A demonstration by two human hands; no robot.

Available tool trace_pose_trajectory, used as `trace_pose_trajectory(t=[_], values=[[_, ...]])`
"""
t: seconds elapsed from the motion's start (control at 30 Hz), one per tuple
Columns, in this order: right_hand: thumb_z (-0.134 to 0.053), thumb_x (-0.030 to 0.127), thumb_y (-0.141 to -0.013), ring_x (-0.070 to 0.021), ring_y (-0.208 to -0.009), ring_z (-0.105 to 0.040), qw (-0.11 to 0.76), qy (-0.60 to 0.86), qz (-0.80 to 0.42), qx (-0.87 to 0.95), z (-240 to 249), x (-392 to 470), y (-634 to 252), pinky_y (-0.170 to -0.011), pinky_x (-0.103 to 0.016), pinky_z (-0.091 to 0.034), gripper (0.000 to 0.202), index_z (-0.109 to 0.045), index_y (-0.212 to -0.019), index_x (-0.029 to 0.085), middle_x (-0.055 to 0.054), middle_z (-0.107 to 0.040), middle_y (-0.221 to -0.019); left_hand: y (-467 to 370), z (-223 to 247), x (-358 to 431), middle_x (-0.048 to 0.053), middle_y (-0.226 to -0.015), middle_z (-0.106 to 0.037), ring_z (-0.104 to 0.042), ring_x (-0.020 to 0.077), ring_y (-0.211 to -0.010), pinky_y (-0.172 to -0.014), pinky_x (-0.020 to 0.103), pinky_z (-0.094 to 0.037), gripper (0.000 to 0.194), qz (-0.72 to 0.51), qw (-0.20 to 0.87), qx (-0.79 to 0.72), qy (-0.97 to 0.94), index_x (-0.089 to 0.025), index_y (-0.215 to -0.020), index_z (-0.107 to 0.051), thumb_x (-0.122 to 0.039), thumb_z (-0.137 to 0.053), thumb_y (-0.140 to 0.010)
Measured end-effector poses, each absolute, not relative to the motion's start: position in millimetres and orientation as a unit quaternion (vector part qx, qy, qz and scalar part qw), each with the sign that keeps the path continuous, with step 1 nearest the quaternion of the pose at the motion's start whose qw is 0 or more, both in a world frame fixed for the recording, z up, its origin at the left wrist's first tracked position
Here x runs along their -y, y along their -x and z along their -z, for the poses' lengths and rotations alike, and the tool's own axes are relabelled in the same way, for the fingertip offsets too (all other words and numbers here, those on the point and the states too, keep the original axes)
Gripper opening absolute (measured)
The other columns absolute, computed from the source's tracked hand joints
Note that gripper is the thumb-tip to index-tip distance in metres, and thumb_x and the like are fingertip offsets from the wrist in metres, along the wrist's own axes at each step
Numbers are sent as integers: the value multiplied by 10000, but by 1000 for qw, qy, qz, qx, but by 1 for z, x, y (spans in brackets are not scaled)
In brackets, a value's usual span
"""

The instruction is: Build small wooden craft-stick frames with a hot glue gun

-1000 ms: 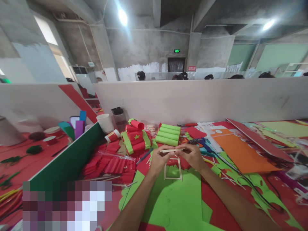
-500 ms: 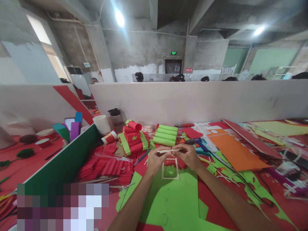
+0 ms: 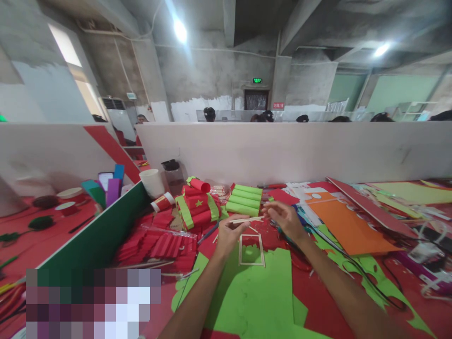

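Note:
My left hand (image 3: 229, 234) pinches thin wooden sticks (image 3: 247, 220) between thumb and fingers, their free ends pointing right. Just beyond those ends, my right hand (image 3: 284, 220) has its fingers apart, with nothing visible in them. Below both hands, a small rectangular frame of wooden sticks (image 3: 264, 249) lies partly over a green foam sheet (image 3: 254, 292). A few loose sticks lie on the red surface by the frame. Behind the hands sit a bundle of green rolls (image 3: 243, 200) and a red roll stack with a yellow star (image 3: 199, 207).
To the left are folded red strips (image 3: 165, 245), a paper cup (image 3: 151, 182) and a green divider (image 3: 102, 230). At the right lie an orange sheet (image 3: 341, 226), green offcuts and a black cable (image 3: 367, 278). A white partition (image 3: 282, 150) stands behind the table.
My right hand has let go of the sticks, opened and moved slightly right. My left hand keeps hold of them. The view has shifted slightly.

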State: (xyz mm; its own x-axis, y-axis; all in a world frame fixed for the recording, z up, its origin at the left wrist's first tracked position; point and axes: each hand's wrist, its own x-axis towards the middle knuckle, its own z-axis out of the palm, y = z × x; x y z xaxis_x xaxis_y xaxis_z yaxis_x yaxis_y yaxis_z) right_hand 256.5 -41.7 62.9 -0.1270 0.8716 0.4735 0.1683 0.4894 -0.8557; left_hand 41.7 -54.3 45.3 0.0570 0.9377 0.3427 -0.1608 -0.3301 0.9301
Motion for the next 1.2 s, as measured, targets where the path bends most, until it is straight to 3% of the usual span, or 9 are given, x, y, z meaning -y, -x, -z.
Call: trace_pose_trajectory(t=[0.1,0.17,0.27,0.53,0.8,0.97,1.1,1.2], values=[[-528,532,-900,-217,-827,-692,477,534,-158,679,-69,28,-301,-716,-317,-542,375,-668,-976,192,-78,-737,-930,-42,-45,54,62,-755,-745,-632,178,-681,-633,269,-482,233,-594,463,-350,-557,-162,-806,-781,-346,-822,-670],[-477,503,-920,-210,-845,-685,322,670,-30,668,-67,21,-332,-718,-294,-506,338,-651,-944,214,-61,-735,-919,-43,-45,54,61,-753,-745,-629,176,-676,-625,265,-476,238,-593,463,-350,-558,-163,-787,-781,-350,-833,-649],[-570,533,-844,-256,-718,-677,235,732,-12,640,-56,18,-364,-628,-315,-462,336,-653,-834,208,-82,-715,-757,-44,-46,55,70,-786,-752,-643,186,-701,-630,267,-484,237,-590,468,-349,-558,-167,-790,-782,-355,-825,-654],[-657,475,-796,-311,-819,-696,125,774,-4,621,-30,8,-372,-672,-339,-450,279,-676,-780,197,-155,-730,-857,-43,-47,55,63,-769,-742,-617,169,-671,-609,263,-463,253,-589,463,-352,-561,-167,-807,-782,-370,-817,-660],[-597,384,-858,-287,-818,-690,150,764,-18,627,-35,4,-382,-663,-311,-435,234,-662,-768,178,-168,-727,-851,-42,-46,54,68,-799,-745,-628,180,-690,-626,269,-473,243,-580,470,-355,-563,-168,-832,-780,-356,-807,-681],[-466,386,-929,-272,-778,-682,232,739,-44,631,-37,0,-383,-650,-320,-451,248,-589,-900,173,-146,-716,-830,-42,-44,53,67,-797,-748,-636,175,-688,-635,264,-473,226,-583,473,-354,-557,-169,-821,-781,-337,-813,-674],[-356,382,-979,-212,-779,-697,314,681,-89,656,-41,-2,-382,-679,-296,-502,238,-505,-1002,198,-87,-724,-857,-43,-44,53,64,-794,-749,-645,179,-708,-658,265,-479,213,-588,467,-350,-560,-166,-815,-781,-326,-811,-678],[-369,411,-972,-192,-762,-709,357,643,-113,668,-41,-1,-379,-681,-290,-530,253,-480,-1061,202,-65,-724,-879,-43,-44,52,67,-801,-750,-650,188,-728,-671,272,-483,216,-590,463,-350,-561,-162,-823,-780,-325,-807,-684]])
